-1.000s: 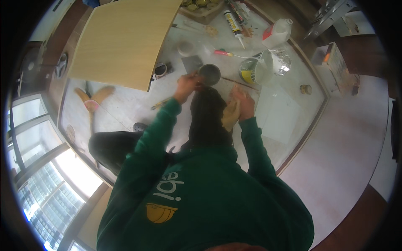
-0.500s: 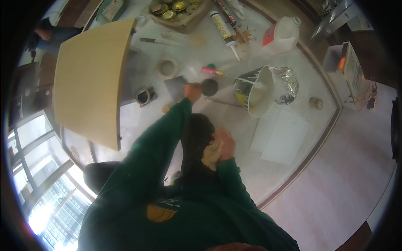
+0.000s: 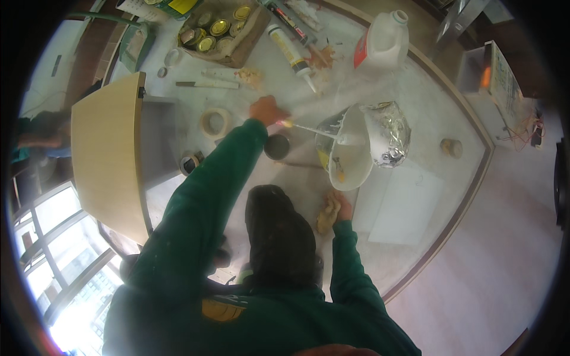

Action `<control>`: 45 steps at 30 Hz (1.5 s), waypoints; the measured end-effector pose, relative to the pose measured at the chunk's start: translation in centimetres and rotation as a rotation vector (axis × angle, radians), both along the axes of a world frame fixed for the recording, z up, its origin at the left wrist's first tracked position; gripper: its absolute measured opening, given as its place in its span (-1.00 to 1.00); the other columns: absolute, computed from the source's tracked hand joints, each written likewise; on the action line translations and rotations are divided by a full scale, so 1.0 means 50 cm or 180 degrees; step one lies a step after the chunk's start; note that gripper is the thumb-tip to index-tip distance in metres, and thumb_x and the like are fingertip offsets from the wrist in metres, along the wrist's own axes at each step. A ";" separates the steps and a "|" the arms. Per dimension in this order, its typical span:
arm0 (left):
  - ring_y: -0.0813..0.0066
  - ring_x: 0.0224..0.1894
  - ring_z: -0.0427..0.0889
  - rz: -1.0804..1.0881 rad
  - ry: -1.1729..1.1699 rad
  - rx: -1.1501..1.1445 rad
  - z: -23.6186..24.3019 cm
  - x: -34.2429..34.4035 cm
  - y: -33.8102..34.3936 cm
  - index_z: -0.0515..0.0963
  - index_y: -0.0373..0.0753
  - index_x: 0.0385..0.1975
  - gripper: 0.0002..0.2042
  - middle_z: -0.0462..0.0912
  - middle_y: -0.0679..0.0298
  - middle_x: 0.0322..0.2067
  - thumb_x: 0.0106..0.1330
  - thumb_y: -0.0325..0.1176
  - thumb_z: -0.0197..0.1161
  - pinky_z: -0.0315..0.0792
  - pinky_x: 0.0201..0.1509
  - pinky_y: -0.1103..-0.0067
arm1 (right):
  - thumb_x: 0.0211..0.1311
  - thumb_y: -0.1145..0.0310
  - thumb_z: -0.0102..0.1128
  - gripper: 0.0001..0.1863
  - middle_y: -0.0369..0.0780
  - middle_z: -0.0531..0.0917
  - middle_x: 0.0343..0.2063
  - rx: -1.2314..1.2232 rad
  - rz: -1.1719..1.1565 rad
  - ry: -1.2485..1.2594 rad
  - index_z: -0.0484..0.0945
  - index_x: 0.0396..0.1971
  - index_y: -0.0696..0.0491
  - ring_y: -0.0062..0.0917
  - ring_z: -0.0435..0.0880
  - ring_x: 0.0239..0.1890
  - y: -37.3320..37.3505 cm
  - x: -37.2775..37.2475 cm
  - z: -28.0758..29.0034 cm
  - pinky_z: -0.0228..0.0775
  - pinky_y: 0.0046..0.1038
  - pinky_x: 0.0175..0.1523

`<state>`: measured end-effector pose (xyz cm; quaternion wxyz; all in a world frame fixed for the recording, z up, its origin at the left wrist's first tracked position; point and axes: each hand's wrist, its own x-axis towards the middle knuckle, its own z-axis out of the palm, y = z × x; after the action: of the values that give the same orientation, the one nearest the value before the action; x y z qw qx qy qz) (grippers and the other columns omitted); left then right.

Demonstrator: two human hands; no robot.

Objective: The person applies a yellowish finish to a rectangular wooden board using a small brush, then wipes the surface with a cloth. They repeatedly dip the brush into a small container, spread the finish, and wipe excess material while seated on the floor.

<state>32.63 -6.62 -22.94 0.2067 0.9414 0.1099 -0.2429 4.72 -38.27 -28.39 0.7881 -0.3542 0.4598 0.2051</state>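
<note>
My left hand (image 3: 268,111) is closed round the red-and-yellow handle of what looks like a small paint roller (image 3: 314,130). Its thin shaft reaches into a white paint bucket (image 3: 356,172), where its white end rests. Silver foil (image 3: 389,133) sticks up from the bucket's far right side, and a small orange-yellow object lies inside. My right hand (image 3: 343,204), just below the bucket's near rim, grips a crumpled tan cloth (image 3: 326,216). A dark round lid or tin (image 3: 276,146) sits below my left hand. A tape roll (image 3: 215,123) lies to its left.
A tan panel-fronted cabinet (image 3: 107,154) stands at left. Toward the back are a box of tins (image 3: 237,47), a sealant tube (image 3: 291,54), a white jug (image 3: 383,44) and a knife-like tool (image 3: 208,85). White sheets (image 3: 404,204) lie at right; a person's arm shows at far left.
My left hand has moved from beside the dark round thing up to the roller's handle and closed on it. My right hand has moved toward the bucket with the cloth. The view has shifted.
</note>
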 end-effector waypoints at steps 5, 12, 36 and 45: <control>-0.08 -0.07 0.73 -0.0523 -0.0018 0.0415 -0.033 0.027 -0.001 0.69 -0.36 -0.28 -0.52 0.73 -0.16 -0.22 -0.08 -0.07 0.53 0.60 0.06 0.20 | 0.34 0.34 0.15 -0.64 -0.04 0.72 -0.27 -0.0060 0.0231 -0.0109 0.55 -0.01 0.29 -0.25 0.74 -0.30 -0.006 -0.010 -0.024 0.64 -0.28 -0.25; -0.01 -0.23 0.74 -0.0286 -0.1336 -0.0668 0.070 0.099 -0.036 0.73 -0.31 -0.19 -0.62 0.74 -0.06 -0.33 0.07 -0.17 0.41 0.59 -0.07 0.32 | 0.34 0.32 0.14 -0.72 -0.07 0.73 -0.34 -0.0694 0.0372 -0.0267 0.60 -0.25 0.28 -0.38 0.71 -0.33 0.000 -0.027 -0.056 0.60 -0.35 -0.22; -0.07 -0.10 0.67 -0.3177 -0.2039 0.0427 0.279 0.703 -0.469 0.70 -0.23 -0.10 -0.65 0.68 -0.09 -0.16 0.19 -0.19 0.35 0.55 -0.06 0.21 | 0.22 0.42 0.29 -0.76 -0.04 0.75 -0.43 -0.0865 0.0328 -0.0224 0.69 -0.26 0.31 -0.38 0.70 -0.48 0.018 -0.012 -0.037 0.55 -0.42 -0.40; -0.15 -0.39 0.66 -0.4279 -0.2108 0.0082 0.248 0.757 -0.475 0.65 -0.32 -0.53 -0.81 0.65 -0.15 -0.49 0.00 -0.31 0.37 0.50 -0.32 0.08 | 0.19 0.44 0.30 -0.74 -0.13 0.74 -0.42 -0.0344 0.0014 -0.0034 0.69 -0.22 0.34 -0.46 0.70 -0.45 0.019 -0.023 -0.053 0.55 -0.45 -0.32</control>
<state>70.50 -30.36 -10.56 0.0250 0.8319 -0.5540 -0.0195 3.57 -37.31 -31.03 0.7698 -0.3984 0.4652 0.1797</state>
